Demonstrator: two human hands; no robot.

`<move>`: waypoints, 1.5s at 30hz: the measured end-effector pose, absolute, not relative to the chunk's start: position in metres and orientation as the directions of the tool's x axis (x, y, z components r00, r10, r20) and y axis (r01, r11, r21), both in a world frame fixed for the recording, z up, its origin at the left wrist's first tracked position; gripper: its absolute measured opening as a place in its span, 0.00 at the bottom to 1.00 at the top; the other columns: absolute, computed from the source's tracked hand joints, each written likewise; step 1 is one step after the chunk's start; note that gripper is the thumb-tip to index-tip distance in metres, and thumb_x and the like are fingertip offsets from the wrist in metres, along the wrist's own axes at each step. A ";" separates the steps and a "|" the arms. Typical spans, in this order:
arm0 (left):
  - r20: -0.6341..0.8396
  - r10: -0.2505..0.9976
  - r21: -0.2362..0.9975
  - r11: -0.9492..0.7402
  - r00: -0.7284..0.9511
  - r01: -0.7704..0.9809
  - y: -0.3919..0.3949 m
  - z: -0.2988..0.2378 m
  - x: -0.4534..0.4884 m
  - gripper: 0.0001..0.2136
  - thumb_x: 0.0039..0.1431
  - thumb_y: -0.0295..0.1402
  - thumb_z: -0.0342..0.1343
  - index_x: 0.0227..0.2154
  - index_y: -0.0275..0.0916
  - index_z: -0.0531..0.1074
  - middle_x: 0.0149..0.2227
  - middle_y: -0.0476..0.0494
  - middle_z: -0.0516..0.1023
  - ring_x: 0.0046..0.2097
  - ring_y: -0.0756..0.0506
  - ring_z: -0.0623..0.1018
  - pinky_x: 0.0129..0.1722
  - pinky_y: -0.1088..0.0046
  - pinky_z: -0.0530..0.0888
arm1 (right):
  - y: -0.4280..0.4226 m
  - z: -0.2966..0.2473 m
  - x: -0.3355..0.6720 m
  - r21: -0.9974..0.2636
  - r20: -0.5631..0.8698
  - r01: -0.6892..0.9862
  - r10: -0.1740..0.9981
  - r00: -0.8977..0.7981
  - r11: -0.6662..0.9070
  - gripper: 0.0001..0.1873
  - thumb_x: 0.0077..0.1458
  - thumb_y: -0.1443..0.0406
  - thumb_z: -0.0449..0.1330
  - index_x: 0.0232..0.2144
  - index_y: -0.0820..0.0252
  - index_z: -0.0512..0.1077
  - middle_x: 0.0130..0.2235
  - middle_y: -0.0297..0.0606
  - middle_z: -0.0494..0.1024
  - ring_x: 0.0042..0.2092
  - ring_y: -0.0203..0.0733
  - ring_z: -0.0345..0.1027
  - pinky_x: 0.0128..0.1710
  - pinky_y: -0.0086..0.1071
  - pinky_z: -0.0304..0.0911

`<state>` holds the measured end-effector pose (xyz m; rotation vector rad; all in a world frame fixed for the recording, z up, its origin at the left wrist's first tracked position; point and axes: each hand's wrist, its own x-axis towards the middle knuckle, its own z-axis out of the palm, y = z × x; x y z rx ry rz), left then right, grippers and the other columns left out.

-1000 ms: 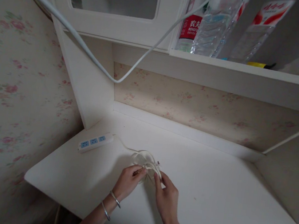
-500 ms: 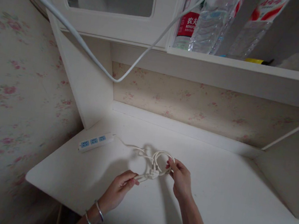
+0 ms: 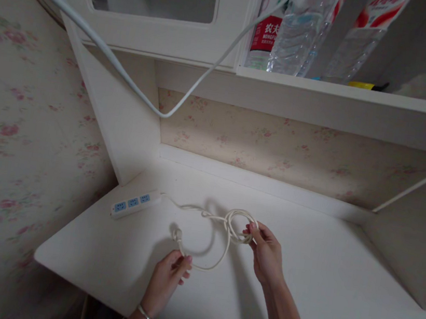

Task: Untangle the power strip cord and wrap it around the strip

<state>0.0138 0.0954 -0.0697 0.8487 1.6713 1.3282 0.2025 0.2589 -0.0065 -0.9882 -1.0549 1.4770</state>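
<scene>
A white power strip (image 3: 135,203) with blue socket faces lies at the left of the white desk (image 3: 311,277). Its white power cord (image 3: 187,207) runs right into a loose coil (image 3: 233,218). My right hand (image 3: 268,253) pinches the right side of that coil between thumb and fingers. My left hand (image 3: 169,278), with bracelets at the wrist, is closed on the cord just behind its plug (image 3: 177,235). The plug points up and away from me, and a slack loop of cord hangs between the two hands.
A thick white cable (image 3: 123,66) droops across the upper view. Plastic bottles (image 3: 298,32) stand on the shelf (image 3: 343,91) above the desk, near a yellow object (image 3: 361,85). A cabinet door (image 3: 154,34) is at upper left; flowered wallpaper (image 3: 9,153) covers the left wall.
My left hand has moved left and slightly down, drawing the plug end out of the bundle. A loop of cord now spans between my hands. My right hand and the coil shifted slightly right.
</scene>
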 end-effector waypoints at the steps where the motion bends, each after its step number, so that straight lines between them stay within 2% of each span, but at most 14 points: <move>1: -0.168 0.884 0.968 0.232 -0.437 0.098 0.096 -0.071 0.013 0.19 0.56 0.51 0.53 0.27 0.36 0.68 0.28 0.45 0.76 0.28 0.48 0.76 0.23 0.77 0.68 | 0.258 -0.008 0.204 -0.957 -0.058 -0.273 0.988 -0.143 -0.095 0.16 0.46 0.55 0.68 0.33 0.60 0.75 0.29 0.36 0.74 0.33 0.38 0.65 0.33 0.31 0.63; 6: -0.109 0.913 0.885 0.269 -0.393 0.380 0.099 -0.075 0.008 0.20 0.60 0.50 0.48 0.24 0.38 0.66 0.23 0.48 0.74 0.26 0.49 0.73 0.24 0.75 0.65 | 0.255 -0.014 0.209 -0.953 -0.046 -0.289 0.986 -0.162 -0.092 0.15 0.47 0.56 0.67 0.34 0.60 0.76 0.31 0.37 0.75 0.34 0.38 0.66 0.35 0.31 0.63; 9: -0.028 0.911 0.737 0.297 -0.412 0.607 0.097 -0.070 0.007 0.19 0.60 0.48 0.48 0.21 0.38 0.66 0.21 0.49 0.71 0.26 0.48 0.72 0.28 0.72 0.66 | 0.252 -0.018 0.212 -0.950 -0.040 -0.299 0.984 -0.171 -0.091 0.14 0.47 0.57 0.67 0.35 0.59 0.75 0.31 0.36 0.75 0.34 0.37 0.66 0.35 0.31 0.62; 11: 0.102 0.920 0.630 0.234 -0.378 0.740 0.095 -0.063 0.010 0.16 0.61 0.44 0.50 0.24 0.39 0.67 0.25 0.47 0.73 0.31 0.46 0.73 0.33 0.69 0.68 | 0.249 -0.020 0.214 -0.948 -0.035 -0.307 0.984 -0.173 -0.088 0.14 0.48 0.57 0.67 0.35 0.59 0.75 0.31 0.37 0.75 0.34 0.38 0.66 0.35 0.31 0.62; 15: 0.295 0.949 0.448 -0.034 -0.112 0.894 0.095 -0.047 0.025 0.10 0.58 0.40 0.56 0.39 0.42 0.71 0.44 0.44 0.74 0.49 0.41 0.71 0.52 0.60 0.66 | 0.242 -0.025 0.217 -0.939 -0.008 -0.335 0.981 -0.192 -0.073 0.12 0.50 0.57 0.66 0.35 0.58 0.75 0.33 0.38 0.76 0.35 0.38 0.66 0.35 0.31 0.62; 18: 0.249 0.968 0.353 -0.110 0.020 0.929 0.104 -0.044 0.040 0.18 0.54 0.42 0.60 0.47 0.44 0.69 0.49 0.44 0.73 0.51 0.39 0.70 0.54 0.57 0.64 | 0.239 -0.029 0.219 -0.925 -0.006 -0.369 0.976 -0.219 -0.089 0.12 0.50 0.58 0.65 0.36 0.56 0.75 0.35 0.38 0.77 0.37 0.39 0.67 0.38 0.32 0.62; 22: 0.046 0.997 0.354 -0.072 0.060 0.933 0.120 -0.056 0.055 0.08 0.62 0.35 0.50 0.42 0.42 0.71 0.38 0.43 0.77 0.39 0.42 0.76 0.40 0.66 0.70 | 0.236 -0.035 0.225 -0.905 -0.016 -0.408 0.968 -0.250 -0.120 0.12 0.50 0.58 0.65 0.38 0.54 0.74 0.39 0.38 0.78 0.42 0.41 0.68 0.43 0.33 0.61; 26: 0.018 0.995 0.562 0.071 -0.098 0.824 0.133 -0.067 0.061 0.14 0.66 0.36 0.41 0.37 0.40 0.71 0.30 0.41 0.76 0.32 0.43 0.76 0.33 0.70 0.66 | 0.233 -0.037 0.237 -0.949 0.015 -0.304 0.948 -0.319 -0.087 0.11 0.50 0.59 0.66 0.37 0.54 0.75 0.38 0.36 0.77 0.41 0.40 0.67 0.44 0.33 0.59; 30: -0.002 0.964 0.788 0.166 -0.267 0.593 0.145 -0.070 0.060 0.14 0.66 0.38 0.40 0.32 0.40 0.68 0.25 0.45 0.72 0.29 0.45 0.73 0.29 0.72 0.62 | 0.231 -0.033 0.250 -0.996 0.033 -0.091 0.891 -0.453 -0.009 0.11 0.53 0.56 0.62 0.33 0.57 0.76 0.34 0.36 0.75 0.40 0.42 0.65 0.43 0.33 0.58; 33: -0.031 0.962 0.891 0.150 -0.272 0.428 0.151 -0.070 0.058 0.14 0.65 0.39 0.40 0.28 0.39 0.66 0.23 0.49 0.69 0.28 0.47 0.70 0.29 0.74 0.61 | 0.231 -0.023 0.250 -0.998 0.005 0.044 0.856 -0.517 0.033 0.14 0.54 0.55 0.60 0.41 0.54 0.76 0.33 0.35 0.75 0.39 0.43 0.66 0.43 0.35 0.59; 36: -0.004 0.972 0.955 0.073 -0.235 0.286 0.158 -0.070 0.059 0.14 0.64 0.39 0.42 0.28 0.38 0.67 0.24 0.50 0.67 0.28 0.49 0.67 0.30 0.75 0.62 | 0.227 -0.007 0.241 -0.979 0.076 0.108 0.800 -0.596 0.174 0.16 0.55 0.56 0.60 0.45 0.50 0.75 0.31 0.34 0.75 0.39 0.43 0.67 0.52 0.40 0.55; 39: 0.049 0.980 0.994 -0.028 -0.193 0.110 0.166 -0.070 0.062 0.11 0.60 0.36 0.47 0.31 0.37 0.71 0.27 0.49 0.69 0.30 0.49 0.67 0.34 0.74 0.64 | 0.218 0.012 0.230 -0.924 0.185 0.106 0.672 -0.717 0.368 0.11 0.58 0.59 0.58 0.38 0.51 0.79 0.31 0.34 0.75 0.38 0.42 0.67 0.59 0.41 0.45; 42: 0.021 0.989 0.997 -0.031 -0.148 -0.064 0.169 -0.067 0.064 0.11 0.56 0.36 0.51 0.36 0.35 0.74 0.27 0.48 0.71 0.29 0.49 0.66 0.33 0.73 0.64 | 0.208 0.019 0.222 -0.906 0.180 0.128 0.643 -0.744 0.403 0.15 0.60 0.58 0.54 0.30 0.53 0.79 0.29 0.35 0.74 0.35 0.41 0.67 0.55 0.39 0.52; 45: -0.070 0.996 0.982 0.058 -0.057 -0.179 0.164 -0.058 0.063 0.13 0.51 0.35 0.54 0.38 0.35 0.75 0.26 0.48 0.71 0.27 0.50 0.65 0.29 0.74 0.63 | 0.203 0.011 0.220 -0.920 0.112 0.204 0.723 -0.682 0.336 0.18 0.60 0.55 0.52 0.29 0.56 0.78 0.29 0.35 0.75 0.34 0.41 0.66 0.42 0.34 0.61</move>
